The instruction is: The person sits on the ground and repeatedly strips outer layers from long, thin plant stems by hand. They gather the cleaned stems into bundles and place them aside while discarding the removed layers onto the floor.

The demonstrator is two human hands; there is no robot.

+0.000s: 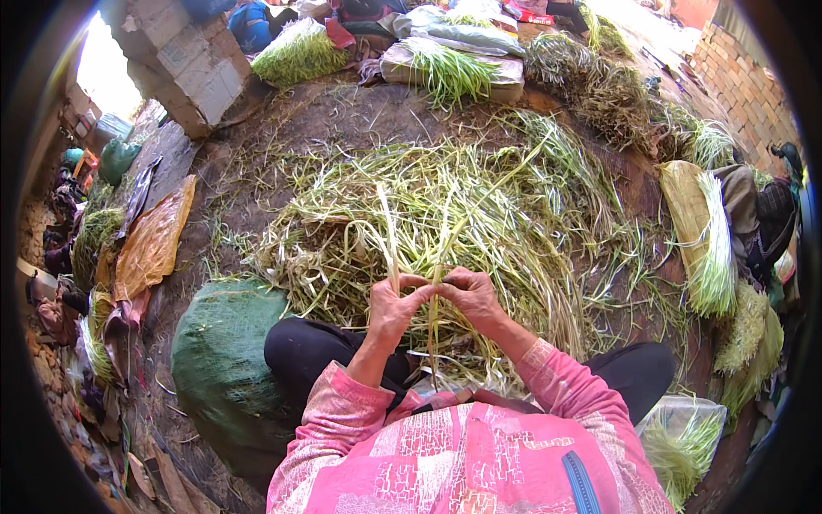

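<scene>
My left hand point(395, 305) and my right hand point(472, 297) meet in front of me, thumbs and fingertips touching on one long green plant stalk point(457, 228). The stalk reaches up and away to the right, and a thin brownish strip hangs below the fingertips. Between thumb and fingers, my left hand also holds a few pale stalks point(388, 225) that stand upward. Beneath and beyond both hands lies a broad heap of loose green and yellowed stalks point(359, 257).
A green mesh sack point(225, 366) bulges beside my left knee. A clear bag of stalks point(684, 437) lies at lower right. Trimmed bundles rest on a yellow sack point(684, 199) and on a pale block point(514, 80). An orange plastic sheet point(157, 238) lies left. Other people sit at both sides.
</scene>
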